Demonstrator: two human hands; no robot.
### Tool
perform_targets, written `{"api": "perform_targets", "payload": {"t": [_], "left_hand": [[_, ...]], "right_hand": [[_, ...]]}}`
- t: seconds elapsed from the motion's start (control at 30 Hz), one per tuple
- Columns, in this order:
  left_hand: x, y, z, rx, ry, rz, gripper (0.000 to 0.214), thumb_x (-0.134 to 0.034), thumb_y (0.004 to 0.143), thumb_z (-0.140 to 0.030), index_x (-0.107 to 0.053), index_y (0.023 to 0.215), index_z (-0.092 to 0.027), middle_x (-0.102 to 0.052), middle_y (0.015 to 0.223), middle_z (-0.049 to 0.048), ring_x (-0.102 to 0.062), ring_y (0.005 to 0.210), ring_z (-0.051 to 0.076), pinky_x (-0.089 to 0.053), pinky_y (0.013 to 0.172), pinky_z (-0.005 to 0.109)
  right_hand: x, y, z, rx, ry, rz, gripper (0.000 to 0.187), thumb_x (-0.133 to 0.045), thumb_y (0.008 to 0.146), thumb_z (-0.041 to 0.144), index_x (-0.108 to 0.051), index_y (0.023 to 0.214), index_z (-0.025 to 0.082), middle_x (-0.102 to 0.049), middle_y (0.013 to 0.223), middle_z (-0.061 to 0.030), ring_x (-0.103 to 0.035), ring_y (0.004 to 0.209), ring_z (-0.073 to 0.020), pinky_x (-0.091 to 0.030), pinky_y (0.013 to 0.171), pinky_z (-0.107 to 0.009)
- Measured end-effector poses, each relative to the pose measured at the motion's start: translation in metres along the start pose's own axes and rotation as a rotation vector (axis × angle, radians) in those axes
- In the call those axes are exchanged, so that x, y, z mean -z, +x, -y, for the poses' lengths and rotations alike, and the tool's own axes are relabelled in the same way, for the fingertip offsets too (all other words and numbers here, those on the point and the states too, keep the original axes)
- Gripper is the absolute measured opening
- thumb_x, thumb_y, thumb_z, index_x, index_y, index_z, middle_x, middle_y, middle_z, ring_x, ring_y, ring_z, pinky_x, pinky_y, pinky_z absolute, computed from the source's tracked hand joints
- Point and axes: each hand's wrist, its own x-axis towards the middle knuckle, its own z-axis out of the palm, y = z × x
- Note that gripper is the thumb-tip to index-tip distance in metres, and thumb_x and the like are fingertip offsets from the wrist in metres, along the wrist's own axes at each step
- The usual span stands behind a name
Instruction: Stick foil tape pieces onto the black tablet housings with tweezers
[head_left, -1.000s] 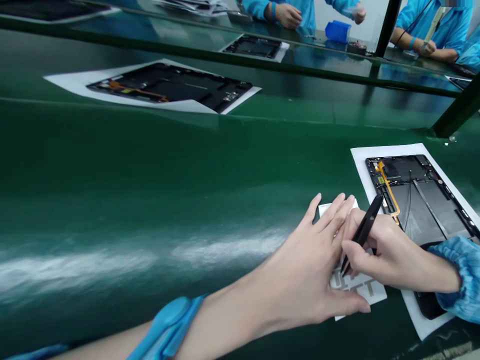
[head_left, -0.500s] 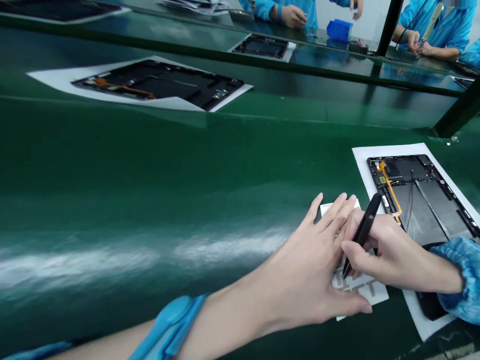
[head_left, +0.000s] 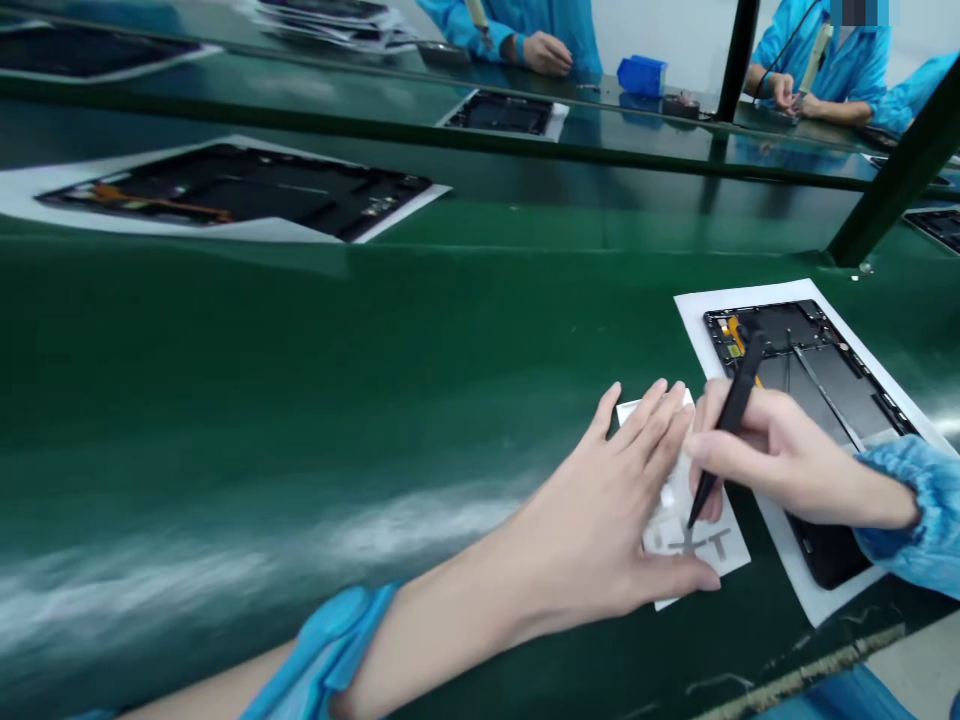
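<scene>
My left hand [head_left: 600, 530] lies flat with fingers spread on a small white sheet [head_left: 733, 563], holding it against the table. Grey T-shaped stickers [head_left: 718, 544] show near the sheet's lower edge. In my right hand [head_left: 780, 455] is a pair of black tweezers [head_left: 727, 430], pinched and pointing down, tips at the stickers. Whether the tips grip one of them I cannot tell. Just right of the sheet, partly under my right forearm, an open black tablet housing [head_left: 840, 385] with an orange flex cable rests on white paper [head_left: 694, 310].
Another black housing [head_left: 300, 190] on paper lies at the upper left, below a green rail [head_left: 360, 135]. A slanted green post [head_left: 892, 180] rises behind the right housing. Across the rail sit co-workers, a blue bin [head_left: 641, 75] and a paper stack [head_left: 330, 25].
The view has swung right, so most things sit further left. My right hand and tweezers have shifted over the sheet, and fewer T-shaped stickers show near the tips.
</scene>
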Motion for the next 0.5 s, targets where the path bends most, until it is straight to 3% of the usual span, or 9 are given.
{"api": "perform_targets", "payload": {"t": [0.1, 0.17, 0.23, 0.3, 0.37, 0.5], "left_hand": [[-0.005, -0.004, 0.005, -0.115, 0.076, -0.164, 0.100, -0.047, 0.088, -0.073, -0.018, 0.152, -0.002, -0.028, 0.156, 0.0282, -0.020, 0.147, 0.043, -0.019, 0.114, 0.069], [-0.007, -0.005, 0.001, -0.206, 0.067, -0.354, 0.072, -0.042, 0.099, -0.056, -0.029, 0.147, -0.004, -0.040, 0.150, 0.0250, -0.027, 0.145, 0.039, -0.020, 0.115, 0.066], [-0.007, -0.003, -0.011, -0.292, -0.016, -0.490, 0.039, -0.040, 0.103, -0.036, -0.051, 0.129, -0.009, -0.058, 0.133, 0.0179, -0.044, 0.134, 0.031, -0.034, 0.113, 0.053], [-0.005, 0.002, -0.028, -0.390, -0.080, -0.508, 0.025, -0.040, 0.103, -0.023, -0.062, 0.104, -0.012, -0.067, 0.105, 0.0109, -0.059, 0.106, 0.024, -0.050, 0.095, 0.038], [-0.004, 0.009, -0.043, -0.500, -0.073, -0.455, 0.028, -0.040, 0.102, -0.017, -0.064, 0.090, -0.012, -0.066, 0.085, 0.0071, -0.061, 0.084, 0.020, -0.054, 0.077, 0.031], [-0.002, 0.019, -0.054, -0.568, -0.055, -0.352, 0.034, -0.034, 0.101, -0.006, -0.066, 0.087, -0.010, -0.067, 0.081, 0.0077, -0.063, 0.080, 0.019, -0.055, 0.074, 0.031]], "right_hand": [[0.015, -0.027, 0.010, 0.082, -0.003, -0.220, 0.018, -0.070, 0.089, 0.027, -0.059, 0.076, 0.019, -0.059, 0.077, 0.0020, -0.070, 0.065, -0.0146, -0.061, 0.061, -0.022], [0.023, -0.054, 0.007, 0.097, -0.050, -0.383, 0.019, -0.077, 0.087, 0.030, -0.064, 0.078, 0.019, -0.064, 0.078, 0.0002, -0.071, 0.069, -0.0156, -0.061, 0.064, -0.021], [0.027, -0.081, -0.003, 0.097, -0.064, -0.546, 0.019, -0.080, 0.085, 0.031, -0.066, 0.080, 0.020, -0.067, 0.079, -0.0007, -0.070, 0.069, -0.0150, -0.060, 0.064, -0.020], [0.027, -0.103, -0.017, 0.100, -0.064, -0.673, 0.018, -0.080, 0.086, 0.030, -0.067, 0.079, 0.019, -0.068, 0.076, -0.0007, -0.069, 0.062, -0.0137, -0.058, 0.059, -0.019], [0.022, -0.116, -0.030, 0.117, -0.085, -0.761, 0.019, -0.078, 0.088, 0.029, -0.066, 0.077, 0.019, -0.068, 0.066, -0.0003, -0.066, 0.053, -0.0130, -0.056, 0.053, -0.018], [0.001, -0.118, -0.042, 0.146, -0.172, -0.927, 0.020, -0.075, 0.088, 0.023, -0.064, 0.072, 0.019, -0.066, 0.061, 0.0011, -0.064, 0.053, -0.0126, -0.054, 0.052, -0.017]]}}
